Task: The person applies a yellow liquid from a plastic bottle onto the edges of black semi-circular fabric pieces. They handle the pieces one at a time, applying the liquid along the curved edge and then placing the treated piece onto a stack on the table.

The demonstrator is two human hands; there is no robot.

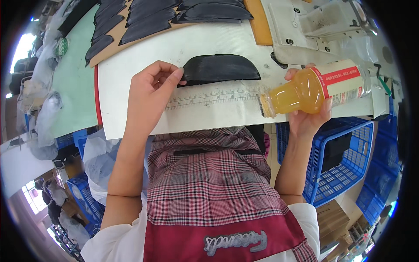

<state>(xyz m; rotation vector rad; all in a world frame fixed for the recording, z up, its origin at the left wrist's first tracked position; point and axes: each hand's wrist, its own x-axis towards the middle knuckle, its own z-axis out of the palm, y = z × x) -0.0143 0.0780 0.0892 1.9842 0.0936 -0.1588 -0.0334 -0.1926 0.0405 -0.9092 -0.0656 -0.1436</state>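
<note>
A black half-moon-shaped piece (221,69) lies flat on the white work surface, its straight edge toward me. My left hand (158,87) pinches its left corner between thumb and fingers. In my right hand (307,114) is a bottle (301,89) of yellow-orange liquid with a red and cream label, tipped on its side. The bottle's mouth, wrapped in something pale with a dark edge, points left, just off the right end of the black piece. A ruler scale (209,97) runs along the surface on the near side of the piece.
Rows of similar black pieces (148,26) rest on a brown board (114,46) at the far left. Machine parts (305,26) stand at the far right. Below the table's right side is a blue crate (338,168); a green surface (74,87) adjoins on the left.
</note>
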